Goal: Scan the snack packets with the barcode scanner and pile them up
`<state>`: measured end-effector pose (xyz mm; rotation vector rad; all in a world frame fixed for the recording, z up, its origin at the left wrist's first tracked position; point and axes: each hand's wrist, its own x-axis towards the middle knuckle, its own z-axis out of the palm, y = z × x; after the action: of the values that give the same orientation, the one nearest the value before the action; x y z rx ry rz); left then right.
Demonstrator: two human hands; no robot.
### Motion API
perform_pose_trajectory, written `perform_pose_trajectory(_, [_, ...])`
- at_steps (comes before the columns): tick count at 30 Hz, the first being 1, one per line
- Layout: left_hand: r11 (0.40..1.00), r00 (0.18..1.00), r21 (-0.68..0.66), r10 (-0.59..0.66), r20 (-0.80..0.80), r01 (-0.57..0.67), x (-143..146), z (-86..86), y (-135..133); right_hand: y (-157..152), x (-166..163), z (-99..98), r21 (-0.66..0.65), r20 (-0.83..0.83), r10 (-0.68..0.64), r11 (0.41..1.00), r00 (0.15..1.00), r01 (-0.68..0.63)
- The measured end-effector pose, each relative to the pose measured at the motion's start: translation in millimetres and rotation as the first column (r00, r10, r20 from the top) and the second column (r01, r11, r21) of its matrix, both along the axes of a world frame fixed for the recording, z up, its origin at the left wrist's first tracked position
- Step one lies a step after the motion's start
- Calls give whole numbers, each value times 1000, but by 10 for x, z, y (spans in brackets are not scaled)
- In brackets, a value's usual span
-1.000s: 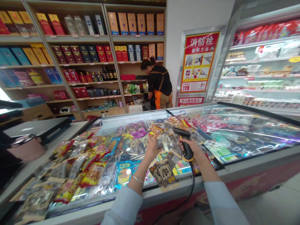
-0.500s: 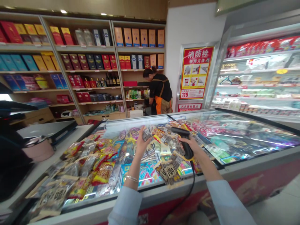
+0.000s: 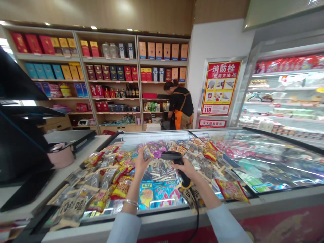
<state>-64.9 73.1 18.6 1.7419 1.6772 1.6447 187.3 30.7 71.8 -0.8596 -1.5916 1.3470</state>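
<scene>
My left hand (image 3: 141, 162), with a bracelet on the wrist, grips a small snack packet (image 3: 146, 153) above the glass lid. In my right hand (image 3: 187, 168) is a black barcode scanner (image 3: 172, 156), its head facing left toward the packet, its cable hanging over the freezer's front edge. Packets lie around both hands: a heap of red, yellow and clear snack bags (image 3: 108, 175) to the left, more clear and brown packets (image 3: 199, 153) to the right. A red-and-yellow noodle snack bag (image 3: 232, 190) rests near the front edge, right of my right forearm.
Under the packets is a chest freezer (image 3: 275, 192) with glass lids. A pink container (image 3: 60, 156) and dark screen equipment (image 3: 22, 145) stand on the counter at left. A person in an orange apron (image 3: 183, 104) bends by the back shelves (image 3: 113, 60). A lit display fridge (image 3: 286, 91) is at right.
The view has turned left. Both hands have moved left and stand closer together, still holding packet and scanner. The noodle snack bag at the front right now shows.
</scene>
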Motion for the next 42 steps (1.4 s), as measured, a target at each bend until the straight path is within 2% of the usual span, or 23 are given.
perform_pose_trajectory(4, [1000, 1000, -27, -1, -5, 1, -53, -140, 67, 63, -152, -167, 1, 92, -20, 1000, 996, 20])
perform_pose_trajectory(8, [1000, 998, 8, 2, 56, -2, -80, -124, 81, 86, -228, -246, 72, 217, -22, 997, 976, 6])
perform_pose_trajectory(17, [998, 995, 58, 9, 99, -15, -103, -67, 14, -49, -274, -92, 172, 351, -72, 985, 934, 11])
perform_pose_trajectory(24, [992, 995, 103, 59, 76, -67, -216, -53, 4, -70, -218, -39, 148, 367, -56, 989, 929, 1])
perform_pose_trajectory(30, [984, 989, 146, 88, 122, -106, -245, 47, -96, -52, -198, -51, 165, 355, -81, 986, 931, 23])
perform_pose_trajectory(34, [980, 982, 130, 131, 138, -149, -230, 96, -144, -43, -194, -74, 168, 329, -71, 986, 942, 16])
perform_pose_trajectory(42, [974, 982, 146, 161, 93, -174, -243, 86, -139, -47, -202, -82, 170, 304, -58, 985, 951, 6])
